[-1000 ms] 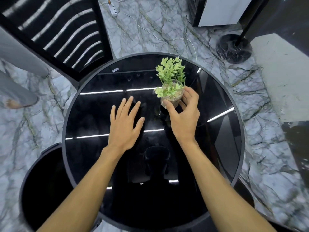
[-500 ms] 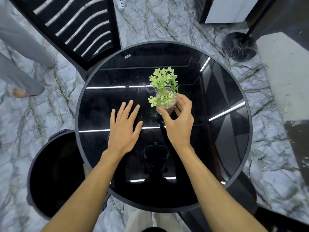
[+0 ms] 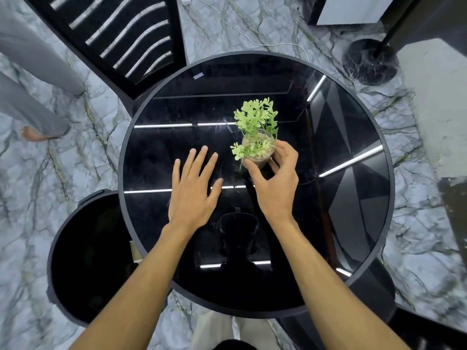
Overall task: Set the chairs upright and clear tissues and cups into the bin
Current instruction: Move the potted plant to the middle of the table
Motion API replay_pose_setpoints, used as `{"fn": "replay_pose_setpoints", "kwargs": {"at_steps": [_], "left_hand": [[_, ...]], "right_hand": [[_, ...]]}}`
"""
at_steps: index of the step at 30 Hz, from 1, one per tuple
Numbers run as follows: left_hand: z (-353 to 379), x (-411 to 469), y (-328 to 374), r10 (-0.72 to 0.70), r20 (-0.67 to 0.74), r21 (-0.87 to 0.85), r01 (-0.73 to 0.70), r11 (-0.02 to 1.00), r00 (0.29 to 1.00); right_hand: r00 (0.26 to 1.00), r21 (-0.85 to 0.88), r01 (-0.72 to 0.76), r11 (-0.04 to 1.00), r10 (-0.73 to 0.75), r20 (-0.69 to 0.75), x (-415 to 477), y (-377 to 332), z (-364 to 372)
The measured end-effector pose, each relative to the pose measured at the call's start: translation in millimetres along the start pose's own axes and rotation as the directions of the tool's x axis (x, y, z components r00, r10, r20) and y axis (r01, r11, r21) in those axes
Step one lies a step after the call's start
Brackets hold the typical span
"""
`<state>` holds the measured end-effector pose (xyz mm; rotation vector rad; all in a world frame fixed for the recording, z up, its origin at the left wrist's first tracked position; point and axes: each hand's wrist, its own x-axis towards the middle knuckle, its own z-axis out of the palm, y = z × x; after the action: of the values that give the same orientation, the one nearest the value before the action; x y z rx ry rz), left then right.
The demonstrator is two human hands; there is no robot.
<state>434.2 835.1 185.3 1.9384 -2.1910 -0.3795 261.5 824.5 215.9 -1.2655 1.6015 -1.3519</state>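
A small green plant in a clear glass pot [image 3: 257, 147] stands near the middle of a round black glass table [image 3: 353, 223]. My right hand [image 3: 275, 183] wraps thumb and fingers around the pot's base. To its left, my left hand [image 3: 193, 190] lies flat on the glass with fingers spread and nothing in it. A black round bin [image 3: 86, 258] stands on the floor at the table's near left, with a paper cup [image 3: 136, 252] showing at its edge under the table rim. A black slatted chair [image 3: 118, 39] stands at the far left of the table.
Another person's grey trouser legs and bare foot [image 3: 35, 132] are on the marble floor at left. A round black stand base [image 3: 370, 62] and a white cabinet [image 3: 351, 8] sit at the far right. A white cable [image 3: 252, 31] runs across the floor beyond the table.
The view has shifted, bringing the bin and the chair more into sight. My right hand has kept its hold on the plant pot, and the left hand has stayed flat on the glass.
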Motion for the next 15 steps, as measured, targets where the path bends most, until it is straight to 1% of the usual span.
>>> {"fn": "replay_pose_setpoints", "kwargs": {"at_steps": [5,15], "left_hand": [[0.7,0.1,0.0,-0.004,0.002,0.013,0.004,1.000,1.000],[1.3,-0.4,-0.2,-0.001,-0.011,-0.001,0.001,1.000,1.000]], "right_hand": [[1.000,-0.020,0.008,1.000,-0.008,0.011,0.0,0.3,-2.6],[1.000,-0.005,-0.002,1.000,0.002,0.009,-1.3,2.3,-3.1]]}}
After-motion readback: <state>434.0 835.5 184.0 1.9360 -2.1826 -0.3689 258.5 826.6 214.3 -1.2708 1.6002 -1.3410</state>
